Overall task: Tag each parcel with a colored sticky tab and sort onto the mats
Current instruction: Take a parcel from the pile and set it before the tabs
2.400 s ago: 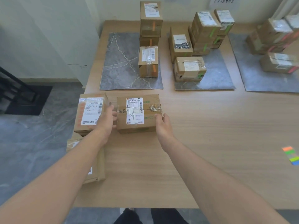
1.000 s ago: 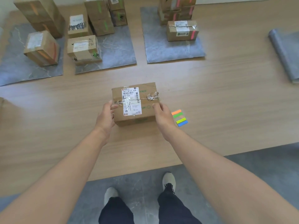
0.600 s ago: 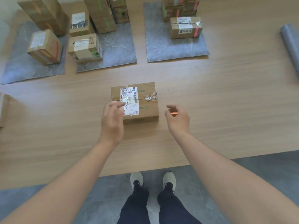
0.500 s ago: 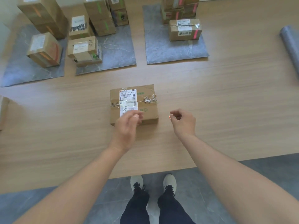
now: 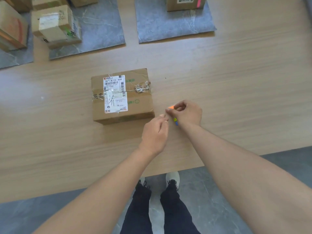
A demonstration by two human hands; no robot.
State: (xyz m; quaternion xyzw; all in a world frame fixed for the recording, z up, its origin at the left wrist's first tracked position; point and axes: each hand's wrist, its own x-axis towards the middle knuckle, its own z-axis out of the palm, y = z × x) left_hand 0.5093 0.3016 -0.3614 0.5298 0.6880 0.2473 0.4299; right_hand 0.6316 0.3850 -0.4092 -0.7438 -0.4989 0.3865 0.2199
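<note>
Both hands have left the cardboard parcel (image 5: 121, 96), now resting mid-frame on the wooden worktop (image 5: 236, 78). Just right of it, the right hand (image 5: 187, 113) has its grip pinching an orange sticky tab (image 5: 171, 107) — the left hand (image 5: 154, 132), fingertips pressed together, reaches in. Tagging is starting.

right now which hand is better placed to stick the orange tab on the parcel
Right hand: it already pinches the orange tab, beside the parcel. The left hand holds nothing visible.

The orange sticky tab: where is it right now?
In the head view the orange sticky tab is pinched at the right hand, just right of the parcel on the table, with the left hand close beside it.
</note>
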